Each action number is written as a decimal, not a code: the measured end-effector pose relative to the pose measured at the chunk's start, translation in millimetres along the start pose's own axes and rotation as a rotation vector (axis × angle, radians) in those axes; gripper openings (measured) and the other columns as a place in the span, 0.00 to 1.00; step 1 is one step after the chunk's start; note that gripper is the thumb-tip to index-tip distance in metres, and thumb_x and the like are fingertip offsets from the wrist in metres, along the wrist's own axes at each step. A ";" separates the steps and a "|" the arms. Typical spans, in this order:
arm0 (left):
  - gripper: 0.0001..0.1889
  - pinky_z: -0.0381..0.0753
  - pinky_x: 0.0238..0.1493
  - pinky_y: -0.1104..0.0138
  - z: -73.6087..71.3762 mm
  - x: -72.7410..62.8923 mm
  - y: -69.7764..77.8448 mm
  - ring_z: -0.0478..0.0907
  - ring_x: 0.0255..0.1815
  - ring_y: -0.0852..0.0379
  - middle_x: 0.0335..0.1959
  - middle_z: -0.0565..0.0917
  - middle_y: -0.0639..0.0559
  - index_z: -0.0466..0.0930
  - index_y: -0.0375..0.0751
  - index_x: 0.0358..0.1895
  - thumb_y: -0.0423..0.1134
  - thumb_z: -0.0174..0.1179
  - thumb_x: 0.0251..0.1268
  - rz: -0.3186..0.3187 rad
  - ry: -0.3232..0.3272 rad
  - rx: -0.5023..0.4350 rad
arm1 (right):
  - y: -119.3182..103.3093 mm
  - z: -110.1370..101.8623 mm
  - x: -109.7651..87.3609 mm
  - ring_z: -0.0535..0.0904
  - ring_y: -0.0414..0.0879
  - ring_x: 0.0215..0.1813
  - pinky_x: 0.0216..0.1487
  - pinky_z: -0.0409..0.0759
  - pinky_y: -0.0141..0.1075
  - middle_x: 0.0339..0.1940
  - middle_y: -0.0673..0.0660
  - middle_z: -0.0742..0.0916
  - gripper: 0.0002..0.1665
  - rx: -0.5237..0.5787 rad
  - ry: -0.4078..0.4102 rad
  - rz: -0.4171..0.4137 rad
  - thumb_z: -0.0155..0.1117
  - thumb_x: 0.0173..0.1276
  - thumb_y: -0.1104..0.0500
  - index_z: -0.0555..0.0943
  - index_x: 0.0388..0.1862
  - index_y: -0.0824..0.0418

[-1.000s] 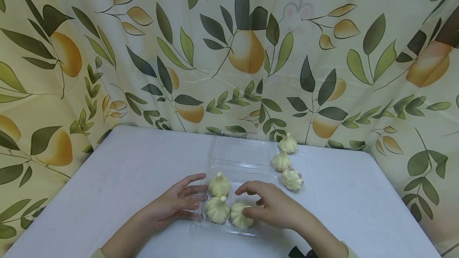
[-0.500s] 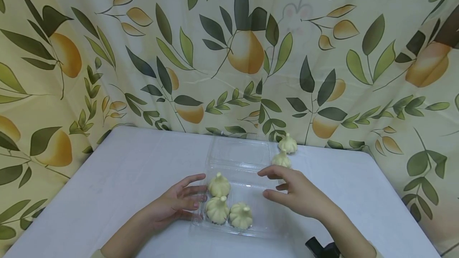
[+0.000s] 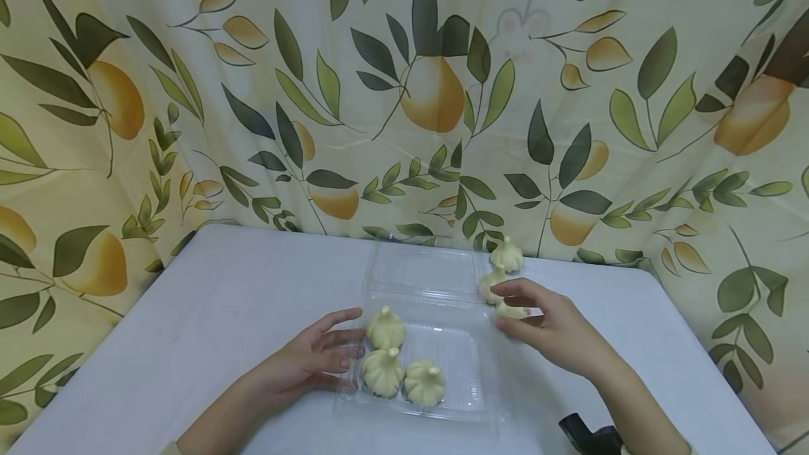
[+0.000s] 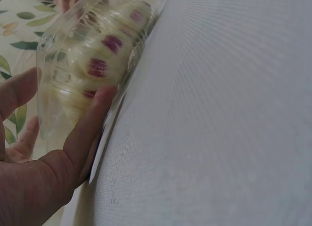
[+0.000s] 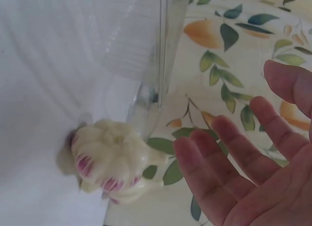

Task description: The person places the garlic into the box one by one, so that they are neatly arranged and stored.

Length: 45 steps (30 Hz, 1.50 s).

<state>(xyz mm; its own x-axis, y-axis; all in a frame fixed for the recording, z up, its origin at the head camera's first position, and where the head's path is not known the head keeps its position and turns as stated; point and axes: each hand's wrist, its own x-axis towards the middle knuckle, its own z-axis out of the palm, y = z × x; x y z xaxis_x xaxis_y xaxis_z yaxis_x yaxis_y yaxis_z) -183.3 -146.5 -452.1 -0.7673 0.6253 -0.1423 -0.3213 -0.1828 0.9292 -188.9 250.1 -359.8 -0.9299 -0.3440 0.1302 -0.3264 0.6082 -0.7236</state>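
Right hand: It [image 3: 553, 328] reaches over the pale garlic bulbs at the right of the box, thumb and fingers apart, clamped on nothing; the right wrist view shows the fingertips just beside a bulb, with no grip formed.
Left hand: It [image 3: 319, 357] stands at the left wall of the box, fingers spread; in the left wrist view one digit appears to touch the outside of the wall, steadying it without closing round it.
Clear box: The tray [image 3: 458, 364] sits on the white cloth [image 3: 284, 286], its lid [image 3: 423, 269] laid back on the far side.
Bulbs inside: Three, stems up: far left [image 3: 386, 328], near left [image 3: 382, 372], and one [image 3: 424, 383] right of the near-left bulb.
Bulbs outside: Three in a row beyond the right edge: far [image 3: 507, 255], middle [image 3: 491, 286], near [image 3: 510, 312], the last partly hidden by the right hand.
Step in hand: Seemingly picking up another bulb for the tray, which looks half done; the near bulb seems the likeliest target.
Next move: It calls for lowering the fingers around that bulb, pinching its sides, and lifting it clear of the tray's right wall without knocking the middle bulb; the left hand would best keep the light box steady.
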 end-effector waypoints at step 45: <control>0.43 0.80 0.57 0.47 2.6 -0.2 -2.0 0.65 0.72 0.41 0.78 0.56 0.34 0.47 0.48 0.80 0.27 0.59 0.67 -0.024 0.014 0.032 | 54.8 -15.7 -2.4 0.74 0.68 0.65 0.48 0.85 0.49 0.70 0.74 0.72 0.45 0.034 0.027 0.420 0.59 0.72 0.37 0.59 0.76 0.61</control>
<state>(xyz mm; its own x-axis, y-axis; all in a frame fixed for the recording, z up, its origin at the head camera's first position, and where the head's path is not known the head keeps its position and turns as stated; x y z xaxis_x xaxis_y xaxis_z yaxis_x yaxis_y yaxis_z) -181.1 -144.3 -453.1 -0.7674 0.6185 -0.1688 -0.3216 -0.1436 0.9359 -207.2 295.5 -389.1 -0.9851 -0.0520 -0.1637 0.0876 0.6677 -0.7393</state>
